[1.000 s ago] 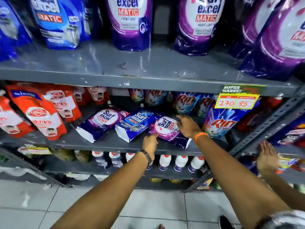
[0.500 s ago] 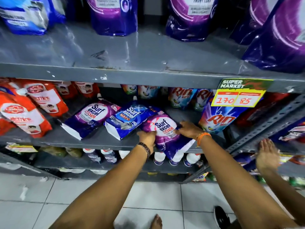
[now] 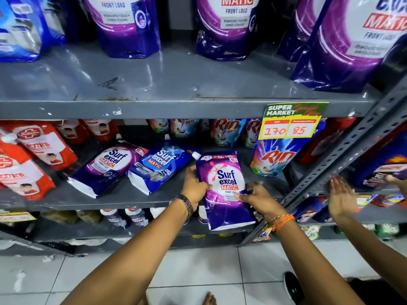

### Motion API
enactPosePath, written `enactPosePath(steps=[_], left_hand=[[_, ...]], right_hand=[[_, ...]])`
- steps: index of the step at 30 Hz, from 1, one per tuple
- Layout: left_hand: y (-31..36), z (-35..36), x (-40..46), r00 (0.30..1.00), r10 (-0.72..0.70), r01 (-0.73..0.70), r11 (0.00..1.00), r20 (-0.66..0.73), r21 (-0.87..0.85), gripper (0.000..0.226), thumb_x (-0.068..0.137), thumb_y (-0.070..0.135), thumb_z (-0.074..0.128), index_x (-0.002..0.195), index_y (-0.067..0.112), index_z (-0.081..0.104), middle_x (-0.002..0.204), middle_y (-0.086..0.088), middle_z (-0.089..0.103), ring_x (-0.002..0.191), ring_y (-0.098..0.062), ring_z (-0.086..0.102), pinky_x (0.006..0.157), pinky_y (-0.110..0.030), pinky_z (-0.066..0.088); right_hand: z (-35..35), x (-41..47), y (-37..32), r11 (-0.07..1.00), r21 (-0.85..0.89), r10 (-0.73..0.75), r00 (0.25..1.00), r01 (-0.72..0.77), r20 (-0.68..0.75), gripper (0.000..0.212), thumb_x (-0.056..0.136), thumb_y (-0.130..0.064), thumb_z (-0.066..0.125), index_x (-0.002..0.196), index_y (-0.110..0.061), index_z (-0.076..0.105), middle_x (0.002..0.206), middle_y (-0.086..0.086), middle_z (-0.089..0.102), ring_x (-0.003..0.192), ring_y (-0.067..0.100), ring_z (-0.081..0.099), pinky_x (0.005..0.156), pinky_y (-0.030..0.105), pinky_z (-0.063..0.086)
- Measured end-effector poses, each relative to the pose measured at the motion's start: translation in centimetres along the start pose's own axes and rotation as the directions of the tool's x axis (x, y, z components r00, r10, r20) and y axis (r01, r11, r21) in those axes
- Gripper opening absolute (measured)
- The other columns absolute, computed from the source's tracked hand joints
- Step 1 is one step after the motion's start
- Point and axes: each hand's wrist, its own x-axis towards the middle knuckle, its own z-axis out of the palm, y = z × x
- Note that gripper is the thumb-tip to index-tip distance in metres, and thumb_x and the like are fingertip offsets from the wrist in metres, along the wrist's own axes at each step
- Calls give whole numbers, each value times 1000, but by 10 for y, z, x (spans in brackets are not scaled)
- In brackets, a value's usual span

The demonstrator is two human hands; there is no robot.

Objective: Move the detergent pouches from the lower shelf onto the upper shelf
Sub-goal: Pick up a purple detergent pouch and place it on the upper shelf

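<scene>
A purple Surf Excel pouch is held upright in front of the lower shelf. My left hand grips its left side and my right hand grips its lower right side. Two more pouches lie flat on the lower shelf to the left: a purple pouch and a blue pouch. The upper shelf has a bare grey surface in front of several big standing purple pouches.
Red Lifebuoy pouches fill the lower shelf's left side; a Rin pouch stands at right under a yellow price tag. Another person's hand rests by the slanted grey upright. Bottles stand below.
Both hands closed on the rightmost purple pouch, lifted it off the lower shelf and turned it upright. The view tilted up toward the upper shelf.
</scene>
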Motion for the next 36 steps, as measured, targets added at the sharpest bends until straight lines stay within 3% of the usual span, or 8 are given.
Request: enactPosePath(steps=[6,10,15,19,23,28,32,36], left_hand=[[37,-2,8,975,215,-215,977,61,-15,79,81,-26,55,136,27,36,108,-7,69,94,-17,69,65,-29,61],[67,3,19,942,334,-335,940,27,59,81,82,-23,58,148,15,30,116,-13,66,102,-22,66,82,-37,59],[85,11,28,912,398,-369,902,-99,227,44,84,-13,64,126,-6,53,110,-10,62,107,-27,63,97,-42,54],[80,11,43,891,438,-393,876,-119,279,49,81,-15,66,127,-1,55,111,-12,65,104,-31,64,97,-49,55],[70,12,51,889,454,-427,868,-61,253,82,81,-22,58,150,14,36,115,-5,58,96,-22,60,93,-43,55],[63,6,52,901,433,-403,843,-5,355,53,82,-16,64,132,-3,50,112,-13,64,95,-23,62,97,-51,55],[73,-24,46,921,379,-378,819,89,432,67,81,-2,75,142,5,47,133,-14,61,111,-22,62,96,-31,50],[82,-102,55,912,406,-284,735,-65,616,53,79,20,80,129,14,62,127,-10,68,109,-24,66,98,-40,54]], right_hand=[[7,4,-29,972,149,-155,972,182,-175,46,83,0,75,120,-2,47,113,8,66,105,25,67,83,31,57],[12,20,-53,949,141,-234,931,282,-281,46,81,9,73,105,-14,40,100,1,64,93,15,65,84,36,57],[16,42,-69,927,54,-317,852,372,-417,56,71,-7,82,110,-20,42,114,16,65,107,33,67,91,53,58],[20,54,-66,905,12,-366,790,426,-493,60,72,-9,83,115,-16,42,115,16,65,105,30,66,90,51,58],[30,56,-58,912,36,-337,794,409,-506,63,77,3,78,122,-13,38,117,9,62,111,25,64,94,41,58],[31,62,-47,920,18,-328,792,392,-515,63,77,5,78,118,-18,36,120,10,60,113,25,64,95,45,58],[25,63,-39,931,95,-268,834,354,-482,73,74,3,81,128,-15,36,128,12,58,118,25,60,97,46,56],[42,45,-31,891,317,-102,825,324,-556,72,74,8,80,128,-15,37,121,4,53,116,23,52,98,36,48]])
